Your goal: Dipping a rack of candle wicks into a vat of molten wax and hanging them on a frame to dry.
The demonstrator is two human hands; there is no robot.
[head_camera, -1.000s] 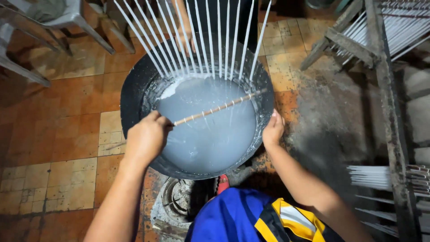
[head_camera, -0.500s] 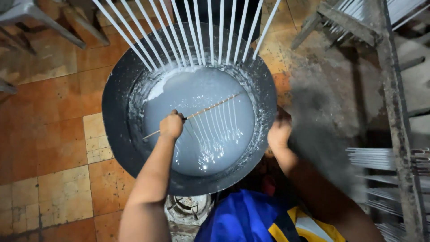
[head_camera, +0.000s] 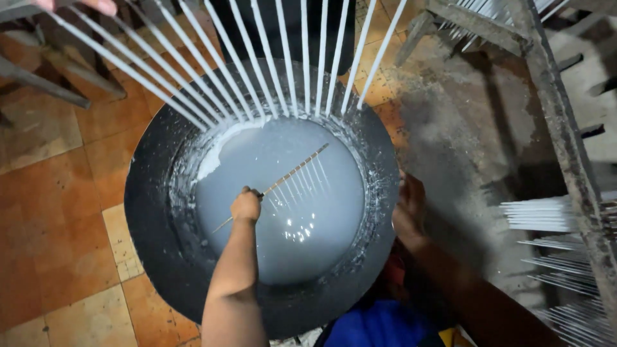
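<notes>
A wide black pan (head_camera: pixel 151 218) sits on the tiled floor, filled with pale grey-white liquid (head_camera: pixel 289 212). My left hand (head_camera: pixel 245 205) grips a thin wooden stick (head_camera: pixel 292 172) over the liquid, with several thin strands hanging from it into the liquid. My right hand (head_camera: pixel 408 212) rests on the pan's right rim, in shadow. A fan of several white coated rods (head_camera: pixel 270 58) slants over the pan's far edge.
Orange and tan floor tiles (head_camera: pixel 64 193) lie to the left. A grey metal rack (head_camera: pixel 565 148) stands at right, holding more white rods (head_camera: pixel 540 215). Another person's fingers (head_camera: pixel 83 5) show at top left. Blue cloth (head_camera: pixel 379 324) lies below the pan.
My left hand has moved the stick from the pan's edge out over the middle of the liquid. The right hand stayed on the right rim. The view has moved closer.
</notes>
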